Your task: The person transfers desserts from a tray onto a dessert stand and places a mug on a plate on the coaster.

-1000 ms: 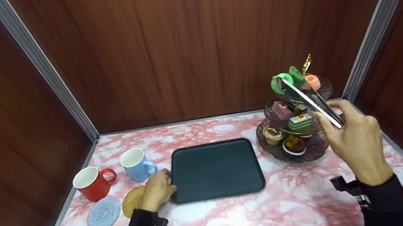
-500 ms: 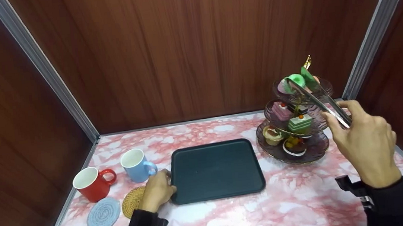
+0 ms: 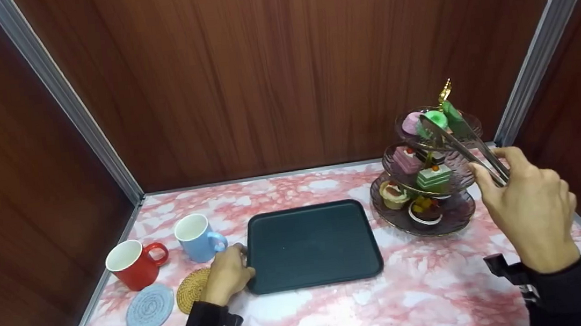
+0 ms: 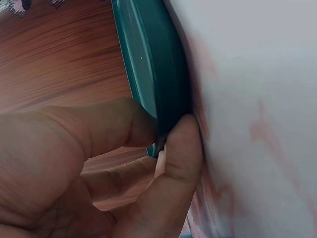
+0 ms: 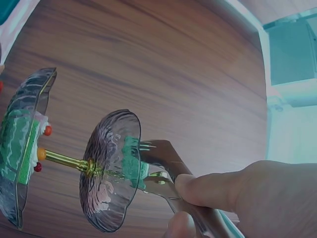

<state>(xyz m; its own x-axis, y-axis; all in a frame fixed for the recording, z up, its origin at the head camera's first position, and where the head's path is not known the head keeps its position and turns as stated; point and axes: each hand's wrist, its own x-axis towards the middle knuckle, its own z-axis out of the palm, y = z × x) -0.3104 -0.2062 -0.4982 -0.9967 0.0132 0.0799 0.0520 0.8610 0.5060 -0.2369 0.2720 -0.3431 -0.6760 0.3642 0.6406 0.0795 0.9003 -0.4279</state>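
Observation:
My left hand (image 3: 228, 272) pinches the left edge of a dark green rectangular tray (image 3: 313, 247). In the left wrist view, thumb and fingers lie on either side of the tray's edge (image 4: 171, 69). My right hand (image 3: 533, 213) grips metal tongs (image 3: 459, 147), pointing up and left. Their jaws stand around a green ring-shaped cake (image 3: 435, 118) on the top tier of a three-tiered cake stand (image 3: 458, 214). Through the clear top plate (image 5: 99, 148), the right wrist view shows the green cake (image 5: 131, 163) at the tong tips. A pink round cake (image 3: 411, 123) sits beside it.
Layered cake slices, one pink (image 3: 406, 160) and one green (image 3: 432, 178), fill the middle tier; tarts (image 3: 394, 195) sit below. At left stand a red mug (image 3: 137, 268) and a blue mug (image 3: 195, 240), with a grey coaster (image 3: 149, 308) and a woven coaster (image 3: 191, 291).
The tongs and the green cake have shifted right and slightly down, and the pink cake has come into view. My left hand and the tray have stayed put.

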